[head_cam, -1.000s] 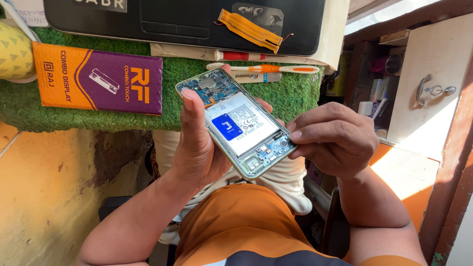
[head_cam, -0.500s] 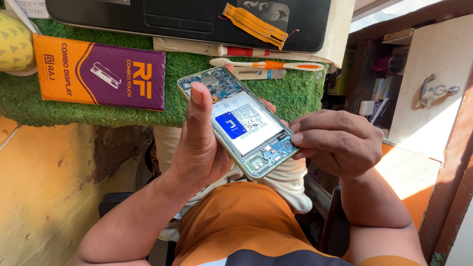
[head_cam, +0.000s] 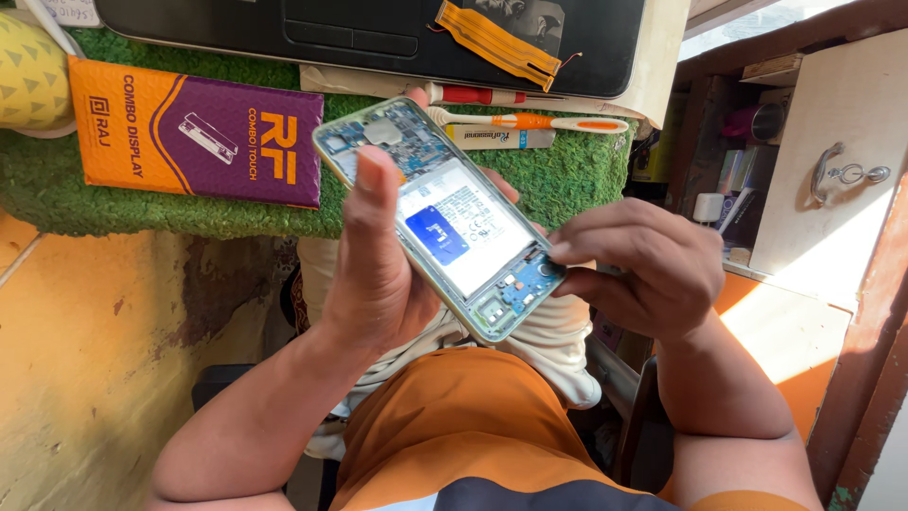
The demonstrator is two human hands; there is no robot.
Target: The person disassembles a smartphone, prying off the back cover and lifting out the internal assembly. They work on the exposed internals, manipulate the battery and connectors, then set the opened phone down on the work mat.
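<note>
My left hand (head_cam: 374, 270) grips an opened smartphone (head_cam: 445, 218) with its back cover off, thumb laid across the upper part. The white battery with a blue patch and the circuit boards at both ends are exposed. My right hand (head_cam: 634, 270) is at the phone's lower end, with fingertips pinched on the small board near the bottom edge. Whether a tool or a small part is between those fingers I cannot tell. The phone is held above my lap, over orange cloth.
A green turf mat (head_cam: 567, 170) covers the bench ahead. On it lie an orange and purple box (head_cam: 194, 132), a toothbrush (head_cam: 530, 121), a red-handled tool (head_cam: 473, 95) and a black laptop (head_cam: 378, 28) with an orange flex cable (head_cam: 497, 43). A cabinet (head_cam: 832, 170) stands at right.
Both hands have lifted the phone slightly toward the bench. My right fingertips have come onto the phone's lower board.
</note>
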